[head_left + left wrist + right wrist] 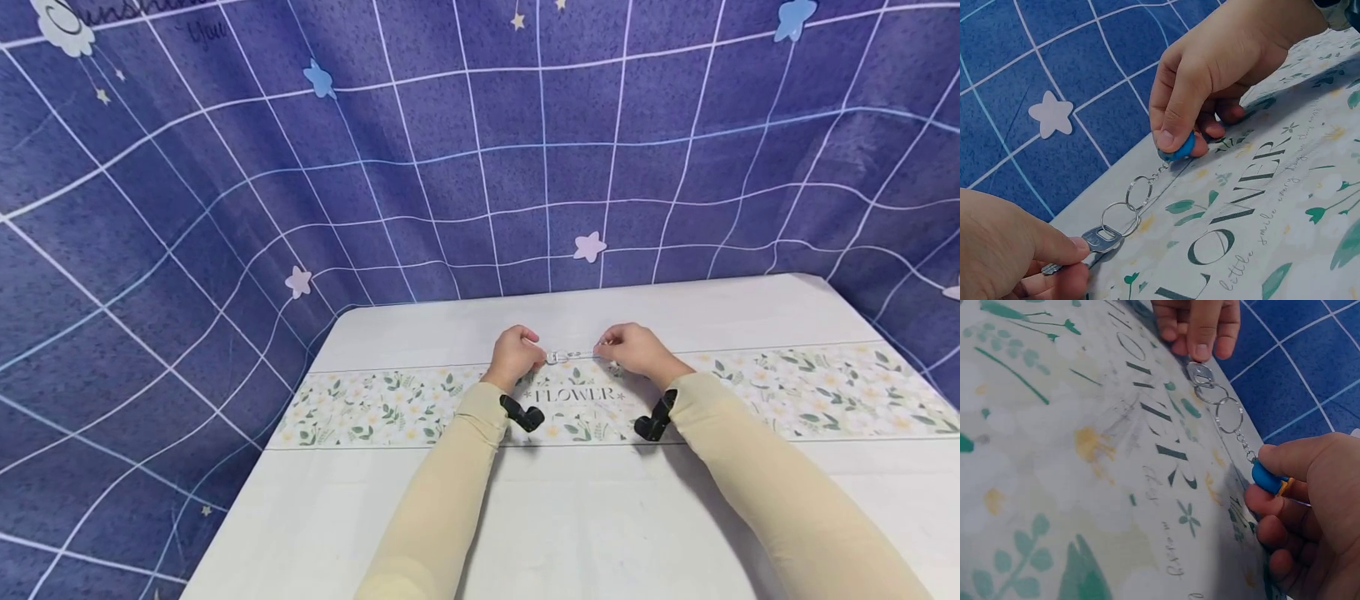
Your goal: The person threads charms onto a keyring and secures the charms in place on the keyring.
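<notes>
My left hand [517,357] pinches a silver key [1101,239] between thumb and fingers. Two linked metal rings [1120,219] run from the key's head, and a short chain [1245,445] joins them to a small blue charm with an orange-yellow part [1266,478]. That charm is held between thumb and fingertips of my right hand [633,348], which covers part of it. Key, rings and chain stretch in a line between both hands, close over the floral runner [390,408], just beyond the printed word FLOWER.
White cloth covers the table [360,508] on both sides of the runner. Behind it hangs a blue grid-patterned curtain [420,192] with stars. A black strap mount [522,412] sits on the left wrist and another [656,417] on the right.
</notes>
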A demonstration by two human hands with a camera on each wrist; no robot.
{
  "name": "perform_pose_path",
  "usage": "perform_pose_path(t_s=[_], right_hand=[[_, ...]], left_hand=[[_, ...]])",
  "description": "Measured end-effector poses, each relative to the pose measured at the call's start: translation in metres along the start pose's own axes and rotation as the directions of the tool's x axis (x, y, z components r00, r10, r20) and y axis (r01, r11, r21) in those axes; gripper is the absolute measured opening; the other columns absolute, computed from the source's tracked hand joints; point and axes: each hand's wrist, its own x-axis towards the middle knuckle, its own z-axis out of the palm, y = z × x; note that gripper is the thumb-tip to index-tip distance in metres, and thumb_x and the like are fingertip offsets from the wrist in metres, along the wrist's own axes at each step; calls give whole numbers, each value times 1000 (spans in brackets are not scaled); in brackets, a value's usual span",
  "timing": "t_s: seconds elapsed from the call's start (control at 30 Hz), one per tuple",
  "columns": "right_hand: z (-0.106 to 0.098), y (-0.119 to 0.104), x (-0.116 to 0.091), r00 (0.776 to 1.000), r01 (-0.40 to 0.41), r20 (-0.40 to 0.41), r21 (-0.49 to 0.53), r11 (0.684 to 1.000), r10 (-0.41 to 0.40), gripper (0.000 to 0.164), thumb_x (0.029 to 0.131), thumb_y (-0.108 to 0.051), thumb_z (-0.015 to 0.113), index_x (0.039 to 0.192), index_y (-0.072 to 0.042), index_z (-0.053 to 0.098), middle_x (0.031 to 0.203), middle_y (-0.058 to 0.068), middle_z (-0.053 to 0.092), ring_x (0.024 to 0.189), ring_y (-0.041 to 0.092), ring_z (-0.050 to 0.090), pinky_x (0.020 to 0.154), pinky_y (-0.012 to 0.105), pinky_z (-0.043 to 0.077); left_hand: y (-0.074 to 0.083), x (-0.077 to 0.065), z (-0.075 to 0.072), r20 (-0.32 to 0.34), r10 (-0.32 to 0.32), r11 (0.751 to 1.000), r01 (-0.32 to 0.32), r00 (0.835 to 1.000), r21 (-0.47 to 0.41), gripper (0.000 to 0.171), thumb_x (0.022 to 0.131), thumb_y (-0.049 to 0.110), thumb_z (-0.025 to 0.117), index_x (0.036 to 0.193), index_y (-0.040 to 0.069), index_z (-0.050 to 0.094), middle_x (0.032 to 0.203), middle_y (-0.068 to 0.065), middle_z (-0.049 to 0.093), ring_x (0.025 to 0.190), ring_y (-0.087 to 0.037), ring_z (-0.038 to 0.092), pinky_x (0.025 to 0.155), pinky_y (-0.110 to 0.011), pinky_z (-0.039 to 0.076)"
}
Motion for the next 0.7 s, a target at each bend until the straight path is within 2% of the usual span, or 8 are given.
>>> perform_pose_path(t_s=[0.13, 0.3, 0.43, 0.7], right_hand=[[2, 1, 0, 1000, 9, -9, -48, 999, -9, 20, 94, -27, 67, 94, -8, 70, 82, 3, 67, 75, 21, 58, 71, 36, 46], [4, 0, 1, 1000, 0, 0, -67, 998, 0, 18, 94, -27, 66, 92, -9, 69, 79, 2, 65, 66, 19, 55, 63, 34, 44], [4, -2, 1, 1000, -5, -3, -77, 997, 5, 19, 95, -26, 67, 92, -8, 67, 80, 4, 64, 67, 20, 55, 63, 34, 44], [3, -5, 1, 1000, -14, 4, -110, 994, 15, 21, 94, -25, 67, 99, -5, 66, 89, 8, 66, 78, 23, 58, 74, 39, 48]], left_hand=[[2, -1, 0, 3, 17, 997, -17, 1000, 72, 30, 83, -1, 74, 112, 0, 65, 79, -6, 69, 66, -17, 64, 60, -28, 50], [4, -2, 2, 4, 56, 986, -56, 998, 159, 26, 84, 1, 75, 109, 2, 66, 85, -4, 70, 72, -17, 63, 64, -28, 51], [4, -1, 2, 0, 92, 978, -90, 996, 189, 24, 83, 0, 74, 105, 3, 66, 84, -4, 69, 72, -16, 62, 66, -27, 50], [2, -2, 1, 7, 123, 970, -121, 992, 209, 21, 83, 1, 73, 102, 4, 66, 82, -2, 70, 71, -15, 63, 71, -27, 52]])
